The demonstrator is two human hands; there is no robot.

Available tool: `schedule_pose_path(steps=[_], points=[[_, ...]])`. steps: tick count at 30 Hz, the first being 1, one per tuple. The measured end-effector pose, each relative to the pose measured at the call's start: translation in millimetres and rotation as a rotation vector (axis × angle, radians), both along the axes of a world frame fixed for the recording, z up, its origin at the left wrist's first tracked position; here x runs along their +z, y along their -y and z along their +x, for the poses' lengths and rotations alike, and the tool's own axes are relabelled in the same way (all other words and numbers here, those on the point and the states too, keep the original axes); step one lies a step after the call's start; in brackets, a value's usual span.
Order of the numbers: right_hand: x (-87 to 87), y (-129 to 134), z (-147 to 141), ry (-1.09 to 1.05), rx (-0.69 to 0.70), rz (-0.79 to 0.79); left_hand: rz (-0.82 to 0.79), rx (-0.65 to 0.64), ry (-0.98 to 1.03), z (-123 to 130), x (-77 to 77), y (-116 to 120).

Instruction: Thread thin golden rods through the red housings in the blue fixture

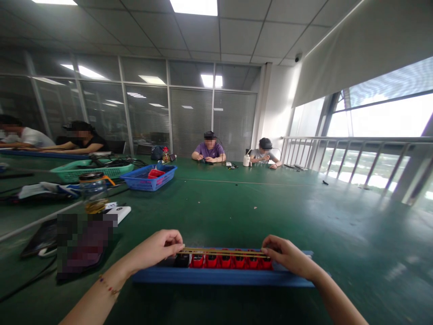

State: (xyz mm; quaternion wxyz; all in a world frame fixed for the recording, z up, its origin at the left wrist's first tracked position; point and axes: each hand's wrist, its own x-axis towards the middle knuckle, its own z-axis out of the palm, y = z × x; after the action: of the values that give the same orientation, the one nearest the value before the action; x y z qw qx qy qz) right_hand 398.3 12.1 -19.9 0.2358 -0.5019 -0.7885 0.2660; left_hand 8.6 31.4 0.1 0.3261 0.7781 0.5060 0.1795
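A long blue trough-like holder (223,276) lies on the green table in front of me. Inside it stands a row of several small red boxes (225,261), with a black piece (182,260) at the left end. Thin yellowish-brown strips (219,253) run lengthwise above the row. My left hand (166,246) pinches their left ends between thumb and fingers. At the other end, my right hand (279,253) is closed on the strips too, its fingertips just over the rightmost red box. Whether the strips touch the boxes, I cannot tell.
Left of me are a dark purple pouch (88,241), a white power bank (122,215) and a glass jar (94,194). Beyond stand a blue basket (149,181) with red items and a green basket (61,174) with cables. Several people sit around the table (216,210).
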Motion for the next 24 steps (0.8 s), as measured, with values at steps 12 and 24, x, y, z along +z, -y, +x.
schedule_pose_path(steps=[12,24], points=[[14.3,4,-3,0.026,-0.026,0.192,0.206,-0.009,-0.130,5,18.9,8],[12.0,-48,-5,0.180,0.005,0.316,0.444,0.044,-0.364,9,19.7,-39]])
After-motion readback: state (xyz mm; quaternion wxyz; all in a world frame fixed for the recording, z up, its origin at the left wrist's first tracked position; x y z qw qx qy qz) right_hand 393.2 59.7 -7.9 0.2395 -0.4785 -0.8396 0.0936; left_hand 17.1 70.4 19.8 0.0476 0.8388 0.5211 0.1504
